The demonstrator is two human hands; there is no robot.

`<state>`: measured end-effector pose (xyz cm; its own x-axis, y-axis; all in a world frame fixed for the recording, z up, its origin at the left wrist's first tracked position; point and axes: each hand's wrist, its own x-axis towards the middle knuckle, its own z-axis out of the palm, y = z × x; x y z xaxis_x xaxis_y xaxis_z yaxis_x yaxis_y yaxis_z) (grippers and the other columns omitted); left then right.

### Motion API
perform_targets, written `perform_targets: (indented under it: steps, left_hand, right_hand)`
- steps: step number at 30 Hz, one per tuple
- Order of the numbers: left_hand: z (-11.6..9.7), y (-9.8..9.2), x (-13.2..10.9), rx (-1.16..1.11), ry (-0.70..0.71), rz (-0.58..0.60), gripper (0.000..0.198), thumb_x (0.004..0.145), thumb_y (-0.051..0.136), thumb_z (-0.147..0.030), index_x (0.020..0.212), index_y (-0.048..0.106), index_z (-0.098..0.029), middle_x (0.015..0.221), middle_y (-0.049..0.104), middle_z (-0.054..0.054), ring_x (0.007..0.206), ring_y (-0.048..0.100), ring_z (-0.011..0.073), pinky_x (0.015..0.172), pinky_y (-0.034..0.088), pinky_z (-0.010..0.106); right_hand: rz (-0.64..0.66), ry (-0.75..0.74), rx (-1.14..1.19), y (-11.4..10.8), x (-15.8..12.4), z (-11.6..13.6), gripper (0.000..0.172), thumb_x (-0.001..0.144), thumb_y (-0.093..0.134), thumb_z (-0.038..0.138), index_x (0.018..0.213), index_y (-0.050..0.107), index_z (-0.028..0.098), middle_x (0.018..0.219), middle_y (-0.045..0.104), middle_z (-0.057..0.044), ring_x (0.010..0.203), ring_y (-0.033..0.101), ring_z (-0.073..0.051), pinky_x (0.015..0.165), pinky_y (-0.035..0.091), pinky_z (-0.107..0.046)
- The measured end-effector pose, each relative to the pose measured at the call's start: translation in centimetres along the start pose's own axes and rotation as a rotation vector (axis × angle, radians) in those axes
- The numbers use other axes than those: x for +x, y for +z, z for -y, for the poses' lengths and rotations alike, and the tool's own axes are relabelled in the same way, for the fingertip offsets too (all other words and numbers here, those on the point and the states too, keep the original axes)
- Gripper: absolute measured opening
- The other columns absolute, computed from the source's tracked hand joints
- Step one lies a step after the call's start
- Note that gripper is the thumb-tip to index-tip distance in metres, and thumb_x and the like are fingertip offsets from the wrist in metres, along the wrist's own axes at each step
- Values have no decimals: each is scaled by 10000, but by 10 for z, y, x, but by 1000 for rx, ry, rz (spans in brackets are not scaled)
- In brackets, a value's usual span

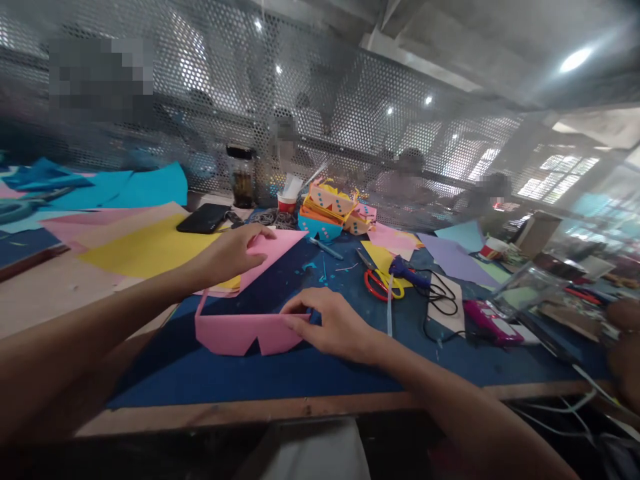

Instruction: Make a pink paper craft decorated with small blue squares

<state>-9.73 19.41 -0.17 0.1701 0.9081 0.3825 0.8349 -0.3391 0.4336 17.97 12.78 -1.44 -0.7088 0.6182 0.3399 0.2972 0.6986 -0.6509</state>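
Note:
A pair of pink paper glasses point(225, 335) stands upright on the blue table mat, its lens strip facing me and one folded arm running back on the left. My right hand point(333, 323) pinches the strip's upper right edge between thumb and fingers. Above a pink paper sheet point(280, 248), my left hand point(235, 257) is open, thumb and fingers apart in a curve; whether it touches the sheet I cannot tell. Under that sheet lies yellow paper point(135, 250).
Finished paper glasses point(330, 210) are piled at the back, near a paper cup point(287, 202) and a dark-lidded jar point(243, 177). Scissors point(383, 283), a glue gun point(407, 272) and its cord lie right of my hands. A black phone point(204, 219) is at the back left.

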Motion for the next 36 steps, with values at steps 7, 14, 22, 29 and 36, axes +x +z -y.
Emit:
perform_targets:
  steps: [7, 14, 22, 29, 36]
  left_hand:
    - [2, 3, 2, -8, 1, -19, 596, 753, 608, -471, 1259, 745, -187, 911, 665, 38, 776, 590, 253, 744, 443, 349]
    - [3, 4, 1, -10, 6, -7, 581, 763, 621, -443, 1275, 735, -193, 943, 692, 41, 806, 608, 261, 759, 454, 345]
    - [4, 5, 1, -18, 31, -5, 569, 771, 620, -440, 1266, 728, -180, 934, 685, 47, 792, 606, 261, 760, 453, 349]
    - [3, 8, 1, -19, 28, -2, 561, 768, 621, -438, 1259, 729, -190, 966, 710, 50, 830, 628, 261, 766, 463, 340]
    - [4, 8, 1, -12, 17, -7, 569, 763, 620, -457, 1258, 730, -198, 914, 681, 47, 798, 617, 268, 734, 442, 342]
  right_hand:
    - [-32, -69, -78, 1, 2, -6, 174, 1047, 690, 272, 1197, 756, 211, 1158, 804, -60, 1072, 727, -199, 990, 508, -339]
    - [-80, 44, -379, -20, 28, -49, 381, 1047, 494, 38, 1357, 670, 174, 1293, 774, -107, 1250, 673, -250, 1111, 474, -443]
    - [98, -20, -609, -11, 34, -68, 571, 975, 459, -31, 1506, 600, 127, 1475, 680, -179, 1378, 606, -274, 1179, 446, -458]
    - [24, -4, -559, -16, 36, -70, 564, 924, 465, -51, 1433, 627, 130, 1348, 748, -141, 1296, 640, -263, 1128, 479, -442]
    - [74, -24, -633, -17, 34, -67, 546, 946, 477, -36, 1432, 652, 142, 1404, 728, -158, 1329, 624, -262, 1176, 423, -450]
